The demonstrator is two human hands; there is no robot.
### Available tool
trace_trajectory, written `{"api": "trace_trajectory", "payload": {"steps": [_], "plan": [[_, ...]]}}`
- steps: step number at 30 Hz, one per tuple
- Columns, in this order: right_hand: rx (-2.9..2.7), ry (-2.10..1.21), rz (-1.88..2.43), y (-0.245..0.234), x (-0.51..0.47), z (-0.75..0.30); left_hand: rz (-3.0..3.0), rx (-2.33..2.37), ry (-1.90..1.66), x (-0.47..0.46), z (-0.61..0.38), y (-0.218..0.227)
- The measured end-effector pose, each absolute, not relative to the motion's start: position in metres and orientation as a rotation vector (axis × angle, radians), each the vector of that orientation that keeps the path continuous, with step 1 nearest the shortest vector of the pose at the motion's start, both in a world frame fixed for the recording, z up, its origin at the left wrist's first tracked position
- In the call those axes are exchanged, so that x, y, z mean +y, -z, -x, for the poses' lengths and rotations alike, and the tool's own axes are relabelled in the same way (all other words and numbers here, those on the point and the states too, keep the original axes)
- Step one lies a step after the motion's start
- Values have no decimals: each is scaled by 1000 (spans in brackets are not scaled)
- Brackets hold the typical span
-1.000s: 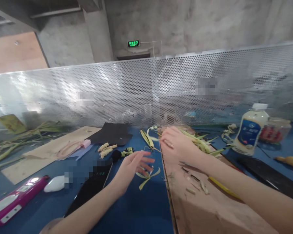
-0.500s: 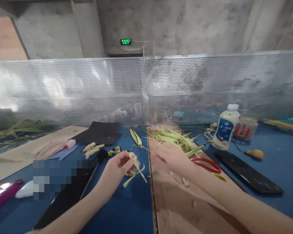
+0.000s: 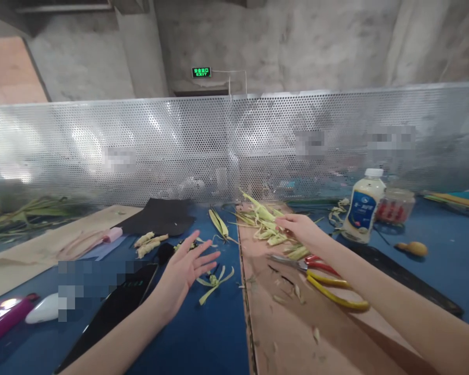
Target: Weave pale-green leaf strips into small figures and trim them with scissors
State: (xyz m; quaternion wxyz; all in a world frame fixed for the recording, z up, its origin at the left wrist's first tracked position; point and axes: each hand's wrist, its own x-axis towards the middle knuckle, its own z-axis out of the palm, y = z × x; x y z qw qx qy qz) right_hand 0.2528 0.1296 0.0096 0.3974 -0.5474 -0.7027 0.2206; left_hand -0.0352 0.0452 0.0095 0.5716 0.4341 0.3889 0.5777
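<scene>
My left hand [image 3: 189, 268] hovers over the blue table with its palm turned inward and fingers spread, holding nothing. Just past its fingertips a small knotted piece with green leaf strips [image 3: 214, 283] lies on the table. My right hand [image 3: 297, 228] is closed on a pale green leaf strip [image 3: 263, 212] at the pile of leaf strips [image 3: 271, 234] on the brown board [image 3: 289, 333]. Below that hand are cutting tools with red handles [image 3: 324, 265] and yellow handles [image 3: 336, 297]. My right forearm hides part of them.
At right stand a white-capped bottle [image 3: 363, 205] and a clear tub [image 3: 395, 208], near a black phone-like slab [image 3: 406, 284] and a small gourd [image 3: 413, 248]. At left are woven pale pieces [image 3: 150, 243], black paper [image 3: 156, 216] and a dark tablet-like slab [image 3: 113, 312]. A perforated metal screen [image 3: 203, 151] closes the back.
My left hand has opened and let go of the small pale piece with strips. My right hand has moved slightly right and taken hold of a leaf strip, lifting it from the pile.
</scene>
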Motion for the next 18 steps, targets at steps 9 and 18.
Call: {"api": "trace_trajectory", "payload": {"steps": [9, 18], "plan": [[-1670, -1098, 1044, -14, 61, -179, -1288, 979, -1227, 40, 29, -8], [-1961, -814, 1025, -6, 45, -165, -1483, 1194, -1341, 34, 32, -11]]}}
